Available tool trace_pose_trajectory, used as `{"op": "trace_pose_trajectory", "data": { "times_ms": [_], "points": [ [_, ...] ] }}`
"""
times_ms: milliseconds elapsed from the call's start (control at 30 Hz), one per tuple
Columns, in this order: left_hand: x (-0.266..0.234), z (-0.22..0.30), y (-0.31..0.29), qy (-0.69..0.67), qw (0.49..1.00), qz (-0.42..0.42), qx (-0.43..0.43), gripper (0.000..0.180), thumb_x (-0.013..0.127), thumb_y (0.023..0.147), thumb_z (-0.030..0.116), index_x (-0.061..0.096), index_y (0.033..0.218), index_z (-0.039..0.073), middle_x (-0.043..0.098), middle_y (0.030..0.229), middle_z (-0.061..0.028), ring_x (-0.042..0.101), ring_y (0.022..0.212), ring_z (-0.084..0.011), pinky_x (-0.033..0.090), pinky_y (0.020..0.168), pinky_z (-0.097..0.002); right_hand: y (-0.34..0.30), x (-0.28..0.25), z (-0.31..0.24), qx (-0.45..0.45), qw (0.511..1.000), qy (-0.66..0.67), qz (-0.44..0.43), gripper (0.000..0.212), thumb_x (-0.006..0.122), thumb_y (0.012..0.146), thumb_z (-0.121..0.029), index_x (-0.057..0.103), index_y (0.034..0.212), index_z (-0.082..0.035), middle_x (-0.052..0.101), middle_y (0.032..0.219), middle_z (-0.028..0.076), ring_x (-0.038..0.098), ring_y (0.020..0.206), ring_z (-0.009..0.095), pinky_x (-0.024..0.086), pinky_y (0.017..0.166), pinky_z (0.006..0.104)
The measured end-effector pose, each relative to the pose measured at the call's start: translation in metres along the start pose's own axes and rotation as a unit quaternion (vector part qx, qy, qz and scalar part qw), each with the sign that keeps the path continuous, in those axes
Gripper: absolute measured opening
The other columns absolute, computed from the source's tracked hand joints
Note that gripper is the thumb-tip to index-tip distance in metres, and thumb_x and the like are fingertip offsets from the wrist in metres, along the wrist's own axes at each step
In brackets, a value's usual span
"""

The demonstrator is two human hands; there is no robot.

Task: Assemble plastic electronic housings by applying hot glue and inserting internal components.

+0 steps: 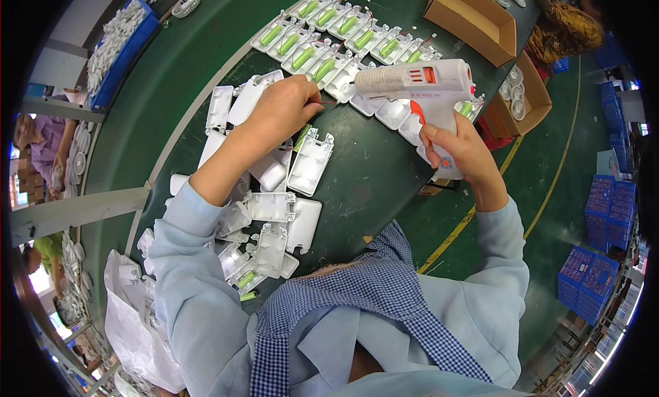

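- Glue gun [419, 81] — white with orange trigger and switch — sits in the right hand [461, 148], whose grip is closed around the handle low down; the nozzle points left toward the left hand's fingertips.
- Left hand [281, 108] is pinched shut on something small and thin, seemingly a wire end, right above a white plastic shell [310, 162] that carries a green cylindrical cell [303, 136] along its upper edge.
- Shell lies flat on the dark green desk [371, 177], just beside a loose heap of like white shells [271, 225] near the person's left forearm.
- Handling, as I judge it: the shell looks light, stiff and thin-walled, likely to skid on the smooth desk if pushed from one side — best steadied by pressing down on its flat face or holding its long edges.
- Wire looks fine and limp; a fingertip pinch near its free end suits it, and a hard tug could tear it from the cell.
- Gun seems moderately light but nose-heavy, and its tip is probably hot, so the handle is the only sensible place to hold.
- Rows of finished shells with green cells [329, 33] lie farther back on the desk, with cardboard boxes [473, 19] beyond to the right.
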State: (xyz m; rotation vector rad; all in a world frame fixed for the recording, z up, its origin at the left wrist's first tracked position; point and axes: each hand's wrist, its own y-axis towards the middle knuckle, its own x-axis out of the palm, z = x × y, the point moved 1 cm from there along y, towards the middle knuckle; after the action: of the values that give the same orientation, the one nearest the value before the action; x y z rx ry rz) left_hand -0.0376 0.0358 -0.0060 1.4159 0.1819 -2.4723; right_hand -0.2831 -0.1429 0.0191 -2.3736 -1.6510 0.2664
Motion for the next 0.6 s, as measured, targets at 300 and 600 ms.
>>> {"op": "trace_pose_trajectory", "data": {
  "times_ms": [300,600],
  "points": [
    [-0.010,0.002,0.006,0.022,0.999,-0.036,0.015,0.013,0.069,0.080,0.013,0.069,0.082,0.001,0.066,0.082,-0.0168,0.065,0.079,-0.0336,0.051,0.072,-0.0415,-0.002,0.000,0.006,-0.010,0.998,0.063,0.021,0.042,0.062,0.086,-0.020,0.049,0.117,0.005,0.068,0.103,0.013,0.056,0.055,0.013,0.045,0.054,0.0249],
    [-0.005,0.015,0.063,0.034,0.992,0.077,0.094,0.013,0.063,0.085,0.012,0.070,0.089,0.002,0.066,0.087,-0.0140,0.064,0.079,-0.0314,0.050,0.070,-0.0394,-0.008,-0.004,0.011,-0.041,0.996,0.075,0.023,0.046,0.061,0.088,-0.020,0.046,0.123,0.007,0.066,0.115,0.015,0.057,0.055,0.012,0.047,0.055,0.0241]
  ]
}}
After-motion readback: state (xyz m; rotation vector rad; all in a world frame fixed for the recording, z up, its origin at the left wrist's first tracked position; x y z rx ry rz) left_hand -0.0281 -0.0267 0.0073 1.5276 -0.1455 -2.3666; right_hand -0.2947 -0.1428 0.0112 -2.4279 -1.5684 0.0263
